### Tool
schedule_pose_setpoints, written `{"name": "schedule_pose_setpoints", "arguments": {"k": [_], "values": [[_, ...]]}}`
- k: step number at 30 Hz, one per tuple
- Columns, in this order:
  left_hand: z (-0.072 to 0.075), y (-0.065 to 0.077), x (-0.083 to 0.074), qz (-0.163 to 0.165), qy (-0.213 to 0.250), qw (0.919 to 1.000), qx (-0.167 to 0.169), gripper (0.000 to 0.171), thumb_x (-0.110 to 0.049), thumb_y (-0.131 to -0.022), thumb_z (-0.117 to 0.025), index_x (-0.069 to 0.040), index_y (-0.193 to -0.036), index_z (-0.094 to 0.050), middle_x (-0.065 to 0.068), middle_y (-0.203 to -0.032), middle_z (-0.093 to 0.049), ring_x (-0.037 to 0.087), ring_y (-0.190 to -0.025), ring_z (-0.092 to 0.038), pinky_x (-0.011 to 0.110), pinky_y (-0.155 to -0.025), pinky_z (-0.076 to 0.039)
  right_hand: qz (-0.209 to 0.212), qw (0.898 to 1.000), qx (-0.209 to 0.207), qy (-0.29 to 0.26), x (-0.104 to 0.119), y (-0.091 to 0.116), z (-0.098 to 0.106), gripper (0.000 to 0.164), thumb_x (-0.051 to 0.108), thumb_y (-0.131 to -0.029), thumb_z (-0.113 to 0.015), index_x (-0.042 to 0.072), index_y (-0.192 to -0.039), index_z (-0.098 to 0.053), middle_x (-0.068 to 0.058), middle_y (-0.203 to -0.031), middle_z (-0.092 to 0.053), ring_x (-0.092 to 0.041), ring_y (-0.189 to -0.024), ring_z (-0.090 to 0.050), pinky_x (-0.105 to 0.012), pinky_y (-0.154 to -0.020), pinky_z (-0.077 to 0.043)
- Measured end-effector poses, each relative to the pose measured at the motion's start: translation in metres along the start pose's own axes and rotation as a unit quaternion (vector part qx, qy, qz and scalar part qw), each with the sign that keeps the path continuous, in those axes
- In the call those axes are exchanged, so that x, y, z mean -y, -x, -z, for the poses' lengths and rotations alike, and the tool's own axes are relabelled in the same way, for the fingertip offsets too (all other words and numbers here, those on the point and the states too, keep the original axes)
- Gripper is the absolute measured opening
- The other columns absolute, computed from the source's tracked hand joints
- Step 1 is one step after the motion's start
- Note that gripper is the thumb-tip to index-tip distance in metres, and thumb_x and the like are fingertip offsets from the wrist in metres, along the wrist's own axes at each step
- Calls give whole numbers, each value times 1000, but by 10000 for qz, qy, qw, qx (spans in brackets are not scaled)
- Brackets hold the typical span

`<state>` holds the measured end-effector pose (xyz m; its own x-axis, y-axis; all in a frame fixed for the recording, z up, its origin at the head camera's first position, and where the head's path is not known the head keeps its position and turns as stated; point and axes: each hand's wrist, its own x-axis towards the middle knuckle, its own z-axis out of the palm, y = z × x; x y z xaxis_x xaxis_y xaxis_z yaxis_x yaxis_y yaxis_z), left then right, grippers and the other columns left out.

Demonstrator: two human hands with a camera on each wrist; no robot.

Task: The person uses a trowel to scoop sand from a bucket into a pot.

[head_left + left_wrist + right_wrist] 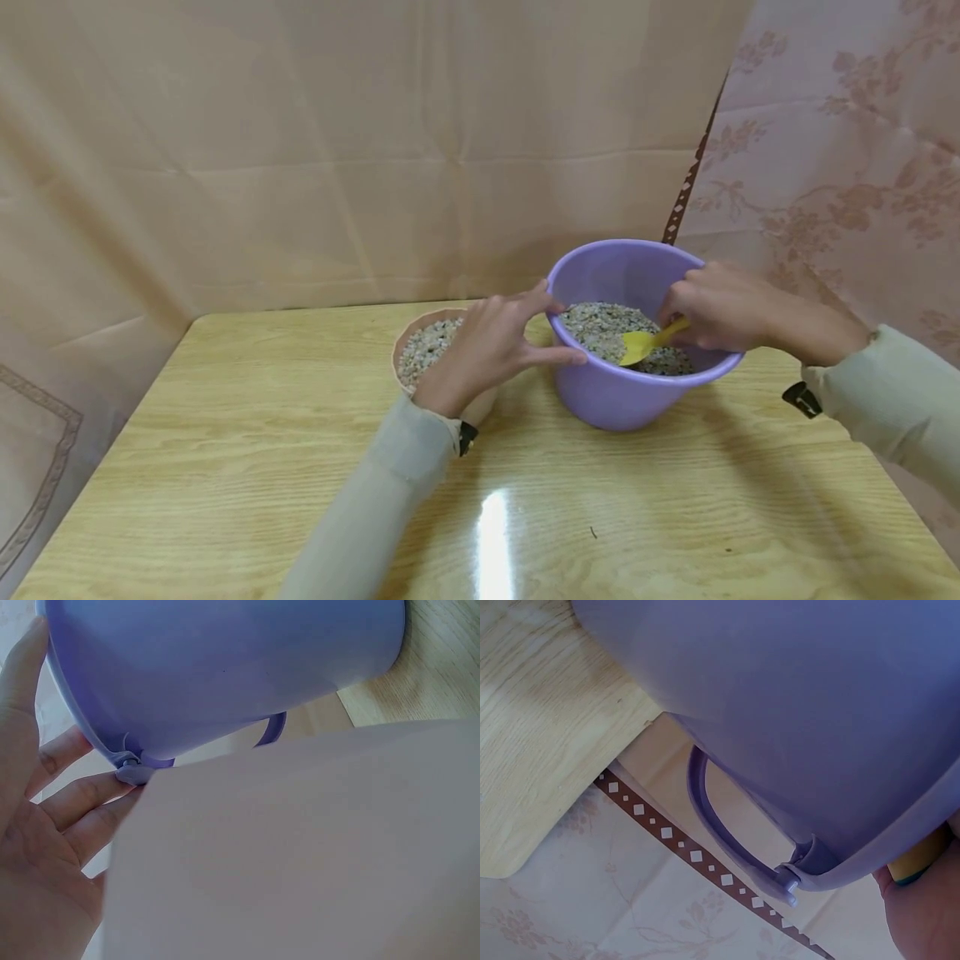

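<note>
A purple bucket (611,404) holds a bed of small mixed gravel (603,323). My left hand (491,342) grips its left rim, thumb along the near side and fingers by the handle joint (135,766). Inside the bucket, my right hand (723,308) holds a yellow spoon (639,346), whose bowl touches the gravel. In the right wrist view, only a bit of the spoon's yellow handle (919,859) shows beyond the rim. Partly behind my left hand stands a peach-coloured pot (397,354) with similar gravel; its pale side (300,847) fills much of the left wrist view.
Both containers stand on a light wooden table (262,467) near its back edge. Beige cloth (337,167) hangs behind, with a floral cloth (847,167) at the right. The bucket's handle (712,817) hangs down at its far side. Tiny dark specks lie toward the table's front.
</note>
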<state>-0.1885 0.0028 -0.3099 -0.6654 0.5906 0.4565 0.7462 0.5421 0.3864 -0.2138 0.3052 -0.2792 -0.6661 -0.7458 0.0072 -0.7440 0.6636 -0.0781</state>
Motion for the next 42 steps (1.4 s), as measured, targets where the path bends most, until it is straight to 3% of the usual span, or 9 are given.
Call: {"name": "schedule_pose_setpoints", "arguments": {"k": [6, 13, 23, 34, 42], "values": [[0, 0, -1, 4, 11, 10000, -32, 45, -53, -76, -82, -20, -104, -68, -3, -109, -73, 5, -51, -34, 22, -50, -33, 114, 9999, -109, -11, 1, 2, -1, 13, 19, -75, -86, 26, -75, -76, 20, -60, -60, 5, -47, -45, -20, -43, -41], [-1, -1, -3, 14, 64, 10000, -4, 46, -52, -77, -82, -19, -106, -68, -6, -98, -70, 5, -52, -32, 22, -49, -32, 161, 9998, -151, -16, 0, 4, -1, 12, 21, -76, -86, 26, -76, -76, 21, -60, -59, 6, -47, -45, -19, -43, -40], [-2, -1, -5, 37, 23, 10000, -31, 47, -53, -76, -82, -19, -105, -68, -6, -102, -71, 6, -52, -34, 22, -50, -32, 183, 9995, -251, -9, -1, 6, -3, 10, 27, -76, -86, 28, -76, -77, 21, -64, -64, 7, -49, -46, -19, -44, -40], [-5, -1, -3, 0, -11, 10000, -98, 45, -53, -76, -82, -19, -102, -69, 4, -126, -68, 5, -49, -32, 22, -48, -32, 132, 9981, -574, -173, -1, 5, -5, 12, 21, -74, -88, 25, -83, -80, 14, -75, -72, 6, -52, -51, -20, -46, -43], [-6, -1, -1, -32, 71, 9998, -159, 43, -52, -76, -82, -19, -100, -69, 3, -122, -70, 6, -51, -33, 23, -50, -33, 137, 9981, -578, -187, -2, 4, -5, 14, 21, -74, -88, 25, -84, -80, 14, -77, -73, 5, -54, -53, -22, -49, -45]]}}
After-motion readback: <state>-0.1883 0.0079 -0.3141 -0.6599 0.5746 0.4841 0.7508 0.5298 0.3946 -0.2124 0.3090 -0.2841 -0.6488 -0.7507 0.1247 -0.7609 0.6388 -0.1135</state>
